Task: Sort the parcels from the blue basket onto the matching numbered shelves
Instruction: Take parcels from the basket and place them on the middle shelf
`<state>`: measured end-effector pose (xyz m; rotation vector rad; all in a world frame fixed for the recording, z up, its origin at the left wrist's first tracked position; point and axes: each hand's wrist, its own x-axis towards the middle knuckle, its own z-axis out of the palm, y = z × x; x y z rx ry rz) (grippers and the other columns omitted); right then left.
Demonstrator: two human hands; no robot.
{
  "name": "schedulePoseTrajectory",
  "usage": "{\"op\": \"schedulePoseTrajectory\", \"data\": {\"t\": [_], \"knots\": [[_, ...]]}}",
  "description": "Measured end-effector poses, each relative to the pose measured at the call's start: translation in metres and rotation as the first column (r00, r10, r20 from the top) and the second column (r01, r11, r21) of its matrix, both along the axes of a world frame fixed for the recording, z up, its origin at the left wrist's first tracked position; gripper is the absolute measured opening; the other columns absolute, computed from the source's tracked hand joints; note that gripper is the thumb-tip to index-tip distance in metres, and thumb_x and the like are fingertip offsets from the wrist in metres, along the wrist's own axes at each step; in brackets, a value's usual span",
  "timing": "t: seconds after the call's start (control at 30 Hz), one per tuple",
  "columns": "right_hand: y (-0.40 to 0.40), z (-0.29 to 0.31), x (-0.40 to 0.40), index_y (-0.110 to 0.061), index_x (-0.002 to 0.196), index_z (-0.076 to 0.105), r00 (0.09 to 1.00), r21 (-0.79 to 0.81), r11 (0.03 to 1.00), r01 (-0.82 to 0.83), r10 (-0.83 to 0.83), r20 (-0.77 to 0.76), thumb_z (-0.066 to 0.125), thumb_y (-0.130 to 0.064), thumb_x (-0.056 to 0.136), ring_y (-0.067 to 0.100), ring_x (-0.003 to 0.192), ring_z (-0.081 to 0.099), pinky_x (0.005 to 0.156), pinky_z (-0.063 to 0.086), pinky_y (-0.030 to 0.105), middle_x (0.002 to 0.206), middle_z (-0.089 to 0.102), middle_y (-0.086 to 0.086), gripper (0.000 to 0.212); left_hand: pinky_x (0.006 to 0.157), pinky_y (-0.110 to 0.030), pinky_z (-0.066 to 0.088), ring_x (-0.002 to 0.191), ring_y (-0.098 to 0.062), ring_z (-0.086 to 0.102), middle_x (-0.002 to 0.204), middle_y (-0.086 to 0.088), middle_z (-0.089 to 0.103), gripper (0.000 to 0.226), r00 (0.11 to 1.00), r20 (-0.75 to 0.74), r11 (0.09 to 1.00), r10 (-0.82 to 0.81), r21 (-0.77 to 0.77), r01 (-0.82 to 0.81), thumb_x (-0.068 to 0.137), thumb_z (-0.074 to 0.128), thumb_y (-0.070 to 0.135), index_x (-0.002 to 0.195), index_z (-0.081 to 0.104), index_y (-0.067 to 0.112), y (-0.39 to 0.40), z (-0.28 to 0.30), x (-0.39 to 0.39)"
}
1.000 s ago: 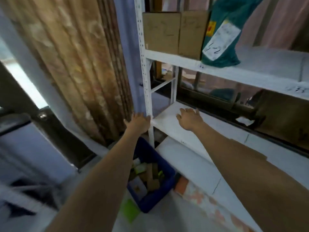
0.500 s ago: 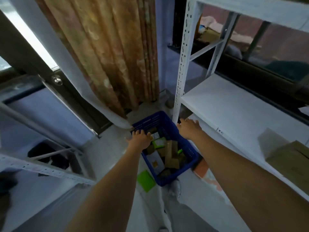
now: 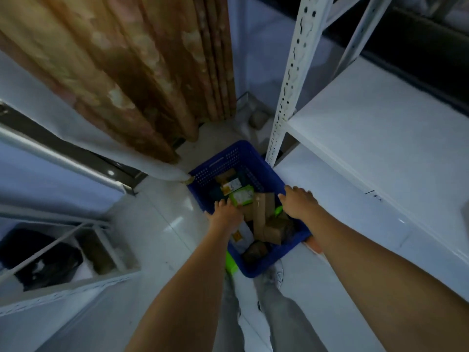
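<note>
**Both hands over the basket, most parcels still to sort**

The blue basket (image 3: 229, 158) sits on the floor just beside the white upright of the shelving (image 3: 286, 80), near the foot of a brown curtain (image 3: 132, 72). It holds a jumble of parcels: several brown cardboard boxes (image 3: 261, 214), a green-and-white packet (image 3: 242, 196) and a white-and-yellow one (image 3: 231, 186), with darker items under them. Judging by how full it is, the sorting has a long way to go. The two shelves (image 3: 380, 138) in view are bare in the parts shown, and no shelf number can be read here.

The left hand (image 3: 224, 215) reaches down over the basket's left rim, fingers loosely spread and tipped toward the green-and-white packet; it appears to grip nothing, though whether the fingertips touch the packet cannot be told. The right hand (image 3: 298, 201) hangs over the right rim, fingers open and slack, holding nothing.

Room is tight on the right: the basket's far right corner lies close to the upright, and the lower shelf's front edge runs just beside the right forearm, so a lifted parcel would likely need to come straight up before swinging over. The left side is freer, with open tiled floor (image 3: 152, 224) between the basket and a second white rack (image 3: 63, 288) lying well apart.
</note>
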<state>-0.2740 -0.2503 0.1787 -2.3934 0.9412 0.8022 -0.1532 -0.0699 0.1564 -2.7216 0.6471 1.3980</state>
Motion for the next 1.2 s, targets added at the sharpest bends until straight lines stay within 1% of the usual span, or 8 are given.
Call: {"op": "schedulePoseTrajectory", "data": {"t": [0.3, 0.43, 0.6, 0.7, 0.87, 1.07, 1.1, 1.2], "knots": [[-0.009, -0.179, 0.022, -0.006, 0.156, 0.021, 0.972, 0.152, 0.961, 0.231, -0.221, -0.079, 0.028, -0.041, 0.108, 0.033, 0.138, 0.04, 0.114, 0.034, 0.041, 0.157, 0.033, 0.018, 0.06, 0.111, -0.073, 0.014, 0.149, -0.039, 0.01, 0.164, -0.011, 0.013, 0.055, 0.99, -0.105, 0.995, -0.095, -0.019, 0.093, 0.102, 0.032, 0.026, 0.155, 0.025, 0.013, -0.043, -0.184, 0.03], [-0.015, -0.27, 0.037, -0.006, 0.15, 0.033, 0.952, 0.207, 0.929, 0.306, -0.295, -0.085, 0.032, -0.034, 0.109, 0.03, 0.125, 0.051, 0.102, 0.041, 0.035, 0.145, 0.047, 0.018, 0.051, 0.115, -0.053, 0.03, 0.142, -0.039, 0.031, 0.155, -0.02, 0.031, 0.063, 0.984, -0.144, 0.989, 0.108, -0.085, -0.121, 0.1, 0.048, 0.039, 0.152, 0.03, 0.008, -0.066, -0.279, 0.035], [-0.03, -0.392, 0.053, -0.016, 0.14, 0.044, 0.922, 0.259, 0.885, 0.386, -0.369, -0.114, 0.038, -0.037, 0.103, 0.029, 0.109, 0.059, 0.095, 0.05, 0.039, 0.123, 0.058, 0.013, 0.043, 0.117, -0.045, 0.031, 0.144, -0.035, 0.033, 0.157, -0.012, 0.034, 0.086, 0.958, -0.269, 0.975, 0.099, -0.168, -0.148, 0.088, 0.058, 0.054, 0.157, 0.024, 0.015, -0.105, -0.421, 0.036], [-0.043, -0.458, 0.061, -0.019, 0.136, 0.046, 0.905, 0.271, 0.864, 0.424, -0.393, -0.16, 0.042, -0.033, 0.098, 0.027, 0.103, 0.059, 0.096, 0.051, 0.045, 0.115, 0.058, 0.011, 0.041, 0.118, -0.038, 0.028, 0.146, -0.033, 0.029, 0.157, -0.013, 0.03, 0.075, 0.938, -0.331, 0.951, 0.103, -0.244, -0.19, 0.096, 0.057, 0.038, 0.156, 0.02, 0.012, -0.127, -0.452, 0.032], [-0.049, -0.502, 0.074, -0.019, 0.16, 0.012, 0.868, 0.276, 0.823, 0.497, -0.467, -0.171, 0.044, -0.019, 0.101, 0.031, 0.129, 0.048, 0.107, 0.043, 0.04, 0.15, 0.042, 0.015, 0.067, 0.11, -0.026, 0.026, 0.147, -0.028, 0.029, 0.16, -0.015, 0.03, 0.05, 0.839, -0.355, 0.834, 0.411, -0.224, -0.504, 0.108, 0.039, 0.02, 0.153, 0.029, 0.0, -0.149, -0.524, 0.023], [-0.056, -0.502, 0.077, -0.024, 0.159, 0.02, 0.823, 0.332, 0.759, 0.56, -0.557, -0.113, 0.044, -0.017, 0.102, 0.031, 0.139, 0.039, 0.11, 0.036, 0.037, 0.157, 0.034, 0.011, 0.062, 0.104, -0.033, 0.04, 0.129, -0.032, 0.049, 0.144, -0.014, 0.049, 0.044, 0.781, -0.323, 0.747, 0.535, -0.252, -0.615, 0.106, 0.043, 0.029, 0.141, 0.041, 0.004, -0.153, -0.54, 0.031], [-0.057, -0.493, 0.076, -0.025, 0.158, 0.024, 0.818, 0.351, 0.75, 0.561, -0.566, -0.1, 0.045, -0.018, 0.101, 0.03, 0.135, 0.043, 0.11, 0.038, 0.037, 0.154, 0.038, 0.01, 0.06, 0.103, -0.031, 0.042, 0.126, -0.031, 0.05, 0.143, -0.013, 0.048, 0.056, 0.723, -0.372, 0.69, 0.582, -0.246, -0.681, 0.098, 0.058, 0.034, 0.142, 0.038, 0.007, -0.152, -0.533, 0.035], [-0.057, -0.45, 0.073, -0.021, 0.155, 0.027, 0.773, 0.375, 0.703, 0.604, -0.632, -0.061, 0.043, -0.02, 0.102, 0.026, 0.125, 0.047, 0.106, 0.039, 0.036, 0.149, 0.043, 0.011, 0.055, 0.104, -0.042, 0.048, 0.124, -0.031, 0.052, 0.141, -0.008, 0.047, 0.103, 0.779, -0.291, 0.725, 0.555, -0.291, -0.625, 0.068, 0.087, 0.038, 0.149, 0.028, 0.014, -0.137, -0.485, 0.051]]}}
